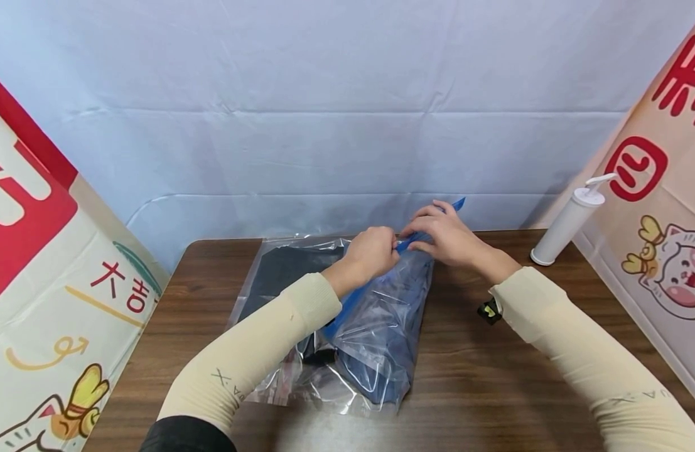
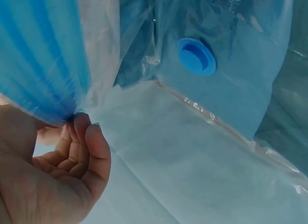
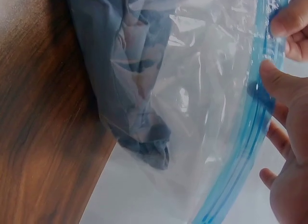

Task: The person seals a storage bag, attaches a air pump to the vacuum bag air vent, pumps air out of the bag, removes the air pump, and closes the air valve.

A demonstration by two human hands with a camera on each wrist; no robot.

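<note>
A clear plastic storage bag (image 1: pixel 375 351) lies on the table with blue-grey fabric (image 3: pixel 139 46) folded up inside it. Along its far edge runs a blue zip strip (image 3: pixel 243 147). My left hand (image 1: pixel 371 252) grips this strip with curled fingers. Just to the right, my right hand (image 1: pixel 446 233) pinches the same strip between thumb and fingers, its other fingers spread behind it. A round blue valve (image 2: pixel 196 56) shows on clear plastic in the left wrist view. Darker fabric (image 1: pixel 290 270) under clear plastic lies left of the blue-grey bundle, partly hidden by my left forearm.
A white hand pump (image 1: pixel 564 229) stands upright at the table's back right. The brown wooden table (image 1: pixel 483 370) ends at a pale cloth backdrop (image 1: pixel 324 150). Printed banners (image 1: pixel 658 207) flank it on both sides. A small black object (image 1: pixel 488 311) is at my right cuff.
</note>
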